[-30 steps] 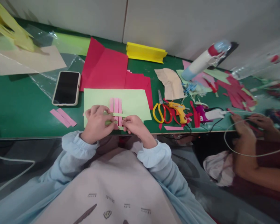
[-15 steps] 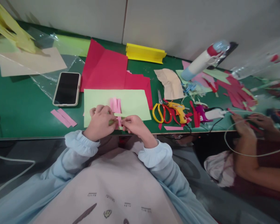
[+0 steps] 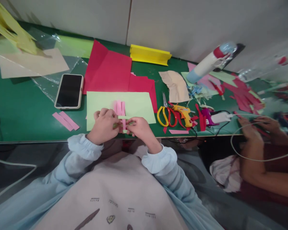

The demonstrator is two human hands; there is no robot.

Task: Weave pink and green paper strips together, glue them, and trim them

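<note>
Several pink paper strips (image 3: 120, 108) stand side by side over a light green paper sheet (image 3: 98, 100). A narrow pale green paper strip (image 3: 122, 117) crosses them. My left hand (image 3: 105, 124) is closed at the left of the strips, its thumb and fingers pinching around the green strip's left side. From the right, my right hand (image 3: 139, 128) pinches at the green strip's other end, beside the lower part of the pink strips. The fingertips hide some of the paper between them.
Left lie a phone (image 3: 69, 91) and two loose pink strips (image 3: 65, 121). Red paper (image 3: 110, 70) lies behind. To the right are scissors (image 3: 166, 113), a yellow glue gun (image 3: 183, 114) and a bottle (image 3: 210, 64). A co-worker's hands (image 3: 259, 126) are at far right.
My right hand's fingers have shifted slightly beside the pink strips, and more of the crossing green strip's lower area shows. My left hand stays nearly in place.
</note>
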